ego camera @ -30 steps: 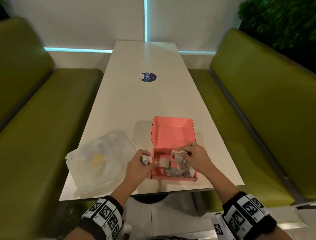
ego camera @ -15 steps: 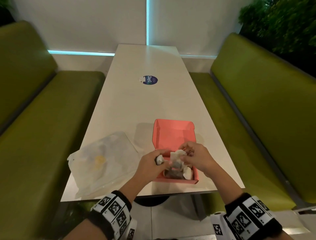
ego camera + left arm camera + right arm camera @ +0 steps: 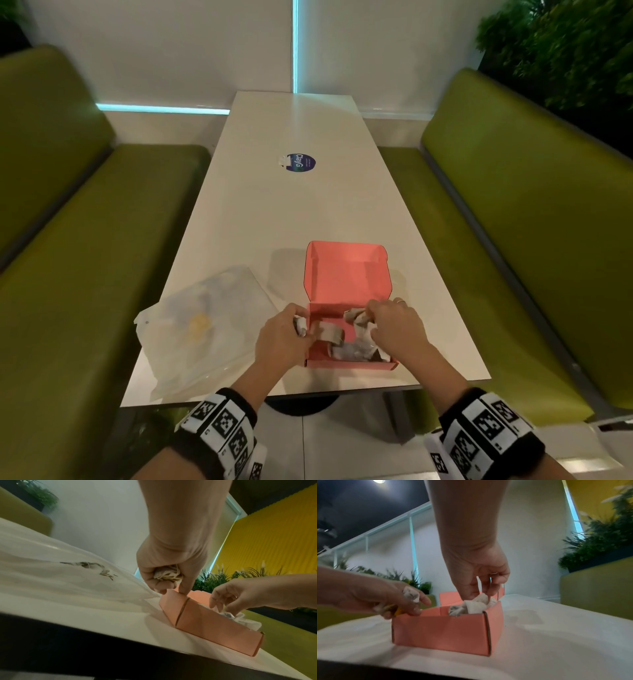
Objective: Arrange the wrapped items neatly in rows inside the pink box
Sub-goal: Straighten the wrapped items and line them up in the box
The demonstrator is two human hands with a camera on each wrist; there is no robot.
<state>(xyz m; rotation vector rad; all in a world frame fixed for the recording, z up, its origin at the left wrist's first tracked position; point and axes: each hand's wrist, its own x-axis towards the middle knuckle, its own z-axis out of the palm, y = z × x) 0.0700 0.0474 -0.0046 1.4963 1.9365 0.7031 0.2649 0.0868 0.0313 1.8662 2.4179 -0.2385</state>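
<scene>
Head view: both hands over pink box [image 3: 346,274], L hand [image 3: 282,339] clutching wrapped item [image 3: 300,325], R hand [image 3: 397,329] pinching another [image 3: 356,317].

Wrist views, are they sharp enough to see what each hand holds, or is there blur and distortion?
Left wrist view: the left hand and its wrapped item are sharp; the plastic bag is smeared. Right wrist view: soft blur throughout, yet the right hand visibly pinches a wrapped item above the pink box. Both views bend straight lines strongly.
</scene>
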